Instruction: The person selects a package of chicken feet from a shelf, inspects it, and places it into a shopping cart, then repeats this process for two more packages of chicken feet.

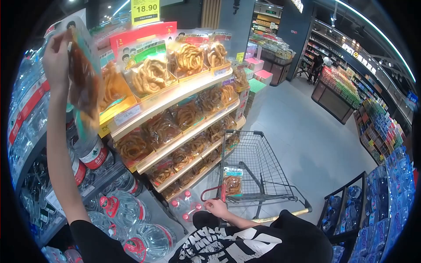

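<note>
My left hand [56, 59] is raised high at the upper left, gripping a clear bag of fried twisted dough snacks [83, 74] by its top edge, in front of the snack shelves [175, 94]. My right hand [216, 207] rests low on the red handle of a wire shopping cart [258, 168]. One snack bag [232, 182] stands inside the cart against its near wall.
Tiered shelves hold several bags of the same snacks under a yellow 18.90 price sign [145, 11]. Large water bottles [118, 210] stack at the lower left and right [386, 197]. Grey aisle floor [307, 131] runs ahead; a person [316, 65] stands far off by produce displays.
</note>
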Demonstrator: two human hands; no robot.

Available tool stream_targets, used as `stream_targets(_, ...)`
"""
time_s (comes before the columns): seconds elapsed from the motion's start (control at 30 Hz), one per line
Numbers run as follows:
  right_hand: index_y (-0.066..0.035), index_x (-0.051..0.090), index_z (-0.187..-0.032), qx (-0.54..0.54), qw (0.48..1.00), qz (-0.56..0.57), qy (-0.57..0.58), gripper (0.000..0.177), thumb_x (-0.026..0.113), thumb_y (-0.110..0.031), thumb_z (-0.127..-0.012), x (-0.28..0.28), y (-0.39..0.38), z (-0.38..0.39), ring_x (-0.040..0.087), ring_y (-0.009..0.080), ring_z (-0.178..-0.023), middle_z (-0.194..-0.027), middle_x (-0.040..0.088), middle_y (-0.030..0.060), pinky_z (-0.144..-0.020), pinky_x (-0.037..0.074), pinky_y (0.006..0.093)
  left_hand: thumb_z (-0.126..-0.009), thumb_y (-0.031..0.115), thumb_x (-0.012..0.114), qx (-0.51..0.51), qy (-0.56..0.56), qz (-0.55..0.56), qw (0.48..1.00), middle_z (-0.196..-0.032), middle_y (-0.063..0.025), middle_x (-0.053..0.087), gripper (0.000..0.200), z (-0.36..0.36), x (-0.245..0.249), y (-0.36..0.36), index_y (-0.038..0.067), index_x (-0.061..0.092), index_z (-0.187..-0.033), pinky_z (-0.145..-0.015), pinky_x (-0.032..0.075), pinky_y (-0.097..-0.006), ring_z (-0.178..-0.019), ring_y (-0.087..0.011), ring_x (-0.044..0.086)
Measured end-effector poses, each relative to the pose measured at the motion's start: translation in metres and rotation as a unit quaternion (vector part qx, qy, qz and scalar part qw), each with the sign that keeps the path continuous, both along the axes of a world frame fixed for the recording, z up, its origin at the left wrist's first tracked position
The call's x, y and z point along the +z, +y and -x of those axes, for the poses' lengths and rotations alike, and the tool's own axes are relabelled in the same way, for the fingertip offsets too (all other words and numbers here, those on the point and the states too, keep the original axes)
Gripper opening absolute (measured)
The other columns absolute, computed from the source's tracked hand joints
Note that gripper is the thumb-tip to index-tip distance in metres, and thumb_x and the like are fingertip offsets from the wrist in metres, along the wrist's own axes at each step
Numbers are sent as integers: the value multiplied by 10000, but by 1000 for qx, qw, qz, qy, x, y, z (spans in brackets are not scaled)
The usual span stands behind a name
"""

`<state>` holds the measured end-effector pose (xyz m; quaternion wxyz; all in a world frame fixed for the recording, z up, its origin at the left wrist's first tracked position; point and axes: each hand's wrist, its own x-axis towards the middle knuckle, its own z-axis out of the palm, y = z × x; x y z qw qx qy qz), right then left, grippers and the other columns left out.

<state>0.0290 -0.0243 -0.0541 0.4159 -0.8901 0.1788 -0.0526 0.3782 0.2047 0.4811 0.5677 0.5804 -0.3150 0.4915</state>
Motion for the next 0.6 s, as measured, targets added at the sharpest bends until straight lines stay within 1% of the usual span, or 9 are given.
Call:
stream_targets(0.1, -89, 645, -916, 9, 999, 9, 42, 193, 579, -247, -827, 7, -1, -2, 658, 210, -749, -819, 676, 56, -702, 504, 325, -907, 200, 562, -60, -9, -111, 992, -847, 3, 605, 189, 81, -35, -18, 18, 612, -918, -734, 397, -200, -802, -59, 522)
stream_targets(0.13, -87, 617, -999, 47, 999, 9, 16, 257, 600, -275, -825, 10, -1, -2, 634, 225, -861, -931, 651, 84, -769, 482, 330, -907, 163, 552, -72, 12, -141, 987, -835, 0, 598, 156, 107, -49, -22, 16, 601, -888, -722, 398, -198, -792, -53, 518)
stream_targets(0.23, -55, 398, -1298, 160, 977, -94, -107, 670, 696, -342, -771, 63, 11, 0, 432, 274, -1208, -1280, 440, 164, -983, 348, 371, -898, 81, 535, -180, 116, -214, 953, -794, -4, 599, 110, 148, -96, -22, 7, 574, -826, -675, 396, -191, -740, -38, 515)
stream_targets(0.33, -23, 218, -1378, 172, 953, -89, -231, 901, 762, -289, -711, 131, 36, 10, 289, 274, -1287, -1350, 306, 159, -1048, 257, 406, -866, 39, 559, -262, 194, -249, 912, -708, -2, 603, 62, 177, -148, -34, 0, 574, -820, -567, 393, -193, -623, -38, 517)
stream_targets(0.37, -23, 218, -1378, 175, 955, -91, -222, 901, 762, -289, -711, 133, 37, 8, 289, 274, -1287, -1350, 306, 159, -1048, 257, 406, -854, 28, 570, -272, 209, -258, 903, -681, -2, 602, 46, 187, -164, -37, 1, 576, -818, -534, 390, -193, -591, -41, 519)
stream_targets(0.43, -23, 198, -1376, -23, 894, -352, -278, 946, 792, -246, -674, 134, 44, -3, 220, 247, -1313, -1393, 247, 134, -1072, 206, 435, -837, 10, 584, -289, 197, -256, 901, -664, -9, 597, 22, 199, -193, -45, 0, 583, -817, -492, 374, -189, -558, -42, 518)
stream_targets(0.47, -29, 201, -1370, -59, 874, -273, -398, 888, 770, -133, -696, 101, 34, -19, 245, 227, -1309, -1392, 272, 112, -1071, 233, 415, -833, 7, 587, -289, 202, -256, 900, -665, -10, 597, 17, 203, -202, -46, 0, 586, -817, -494, 372, -186, -562, -40, 521)
stream_targets(0.5, -29, 201, -1370, -56, 875, -278, -393, 888, 770, -133, -696, 112, 30, -17, 245, 227, -1309, -1392, 272, 112, -1071, 233, 415, -829, 4, 589, -289, 209, -259, 897, -666, -10, 597, 12, 207, -210, -46, 0, 589, -817, -496, 369, -182, -566, -38, 523)
stream_targets(0.6, -27, 421, -1276, 33, 908, -346, -233, 626, 737, -98, -740, 148, 3, -16, 475, 169, -1135, -1225, 500, 100, -944, 404, 317, -828, 10, 605, -312, 273, -205, 887, -685, -11, 605, 22, 210, -226, -50, -9, 596, -832, -514, 374, -174, -604, -30, 533)
